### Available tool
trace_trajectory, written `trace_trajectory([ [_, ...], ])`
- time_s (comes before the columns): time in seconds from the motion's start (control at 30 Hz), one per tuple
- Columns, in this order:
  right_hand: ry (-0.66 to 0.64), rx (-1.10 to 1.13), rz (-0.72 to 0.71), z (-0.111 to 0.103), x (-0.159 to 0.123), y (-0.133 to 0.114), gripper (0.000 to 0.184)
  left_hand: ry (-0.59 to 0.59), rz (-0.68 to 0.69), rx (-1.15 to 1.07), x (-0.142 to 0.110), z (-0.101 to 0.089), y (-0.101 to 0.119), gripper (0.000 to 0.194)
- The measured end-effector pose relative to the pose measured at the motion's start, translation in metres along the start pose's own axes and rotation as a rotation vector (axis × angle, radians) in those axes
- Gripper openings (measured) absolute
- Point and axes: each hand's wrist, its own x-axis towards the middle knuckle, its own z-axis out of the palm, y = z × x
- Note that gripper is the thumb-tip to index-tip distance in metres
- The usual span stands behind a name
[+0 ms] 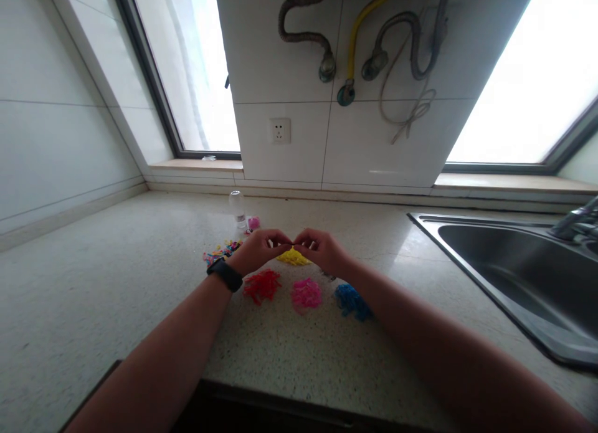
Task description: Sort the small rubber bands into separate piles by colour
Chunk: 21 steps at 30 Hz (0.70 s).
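My left hand (262, 251), with a dark watch on the wrist, and my right hand (321, 251) meet fingertip to fingertip above the counter. Both are closed in a pinch; whatever lies between the fingertips is too small to make out. Right below and behind them is a yellow pile (293, 256) of small strands that look like rubber bands. Nearer to me lie a red pile (262, 286), a pink pile (306, 295) and a blue pile (351, 301), the blue one partly hidden by my right forearm. A mixed-colour pile (223, 251) sits left of my left hand.
Behind the mixed pile, a clear bottle (237, 210) stands by a small pink object (253, 222). A steel sink (504, 277) with a faucet (577, 220) is set into the speckled counter (289, 352) at right. Hoses and a socket (280, 131) are on the tiled wall behind.
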Motion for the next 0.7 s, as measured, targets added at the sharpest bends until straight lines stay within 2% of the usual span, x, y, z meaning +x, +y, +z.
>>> trace_trajectory([
  [0.23, -0.027, -0.028, -0.021, 0.0, 0.001, -0.003, 0.019, -0.015, -0.007, -0.009, 0.002, 0.003, -0.002, 0.03],
  [0.53, -0.025, -0.079, -0.059, -0.021, 0.006, -0.013, 0.019, 0.04, -0.004, -0.007, 0.002, 0.005, 0.008, 0.028],
  [0.7, -0.056, -0.104, -0.082, -0.024, 0.006, -0.017, 0.018, 0.055, 0.01, -0.021, 0.003, 0.003, 0.013, 0.026],
])
